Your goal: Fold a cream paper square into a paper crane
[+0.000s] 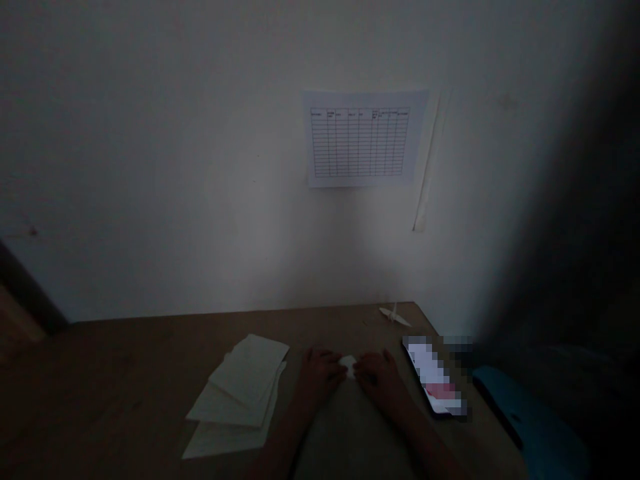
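A small folded piece of white paper lies between my two hands on the brown table. My left hand has its fingertips pressed on the paper's left side. From the right, my right hand holds the other side with its fingers bent. The fingers partly cover the paper, and the dim light hides its fine folds.
Left of my hands lie several overlapping paper sheets. A folded paper crane sits near the back right edge. A lit phone lies at the right, beside a blue-green seat. A printed table sheet hangs on the wall.
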`<move>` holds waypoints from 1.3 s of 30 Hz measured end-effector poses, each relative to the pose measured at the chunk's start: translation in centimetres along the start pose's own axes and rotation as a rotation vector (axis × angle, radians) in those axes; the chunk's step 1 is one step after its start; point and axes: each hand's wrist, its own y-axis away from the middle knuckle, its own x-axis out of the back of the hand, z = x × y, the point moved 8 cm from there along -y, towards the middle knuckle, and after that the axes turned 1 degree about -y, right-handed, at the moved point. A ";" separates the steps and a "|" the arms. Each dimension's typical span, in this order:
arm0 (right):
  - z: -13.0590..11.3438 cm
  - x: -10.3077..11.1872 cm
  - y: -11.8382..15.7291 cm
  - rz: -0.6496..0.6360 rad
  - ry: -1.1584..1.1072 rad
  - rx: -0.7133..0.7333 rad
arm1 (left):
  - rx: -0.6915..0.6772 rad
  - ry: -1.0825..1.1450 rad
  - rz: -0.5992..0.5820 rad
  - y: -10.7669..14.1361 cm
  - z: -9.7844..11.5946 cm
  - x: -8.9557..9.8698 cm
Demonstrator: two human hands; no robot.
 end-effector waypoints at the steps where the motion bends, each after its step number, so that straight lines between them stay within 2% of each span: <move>1: 0.0 0.0 0.0 -0.002 0.000 -0.003 | 0.006 0.003 0.000 0.0 0.0 0.0; 6: 0.3 0.0 0.0 -0.006 -0.027 -0.008 | 0.032 0.015 0.001 0.1 0.3 0.2; 12: 0.7 -0.1 -0.1 -0.005 -0.030 -0.022 | 0.067 -0.003 0.055 -0.2 0.4 0.1; 25: 0.4 -0.2 0.1 0.012 -0.048 0.038 | 0.041 0.021 0.110 -0.1 0.6 0.2; 39: 0.4 -0.2 -0.2 -0.003 -0.063 0.037 | 0.029 -0.018 0.065 -0.3 0.6 -0.4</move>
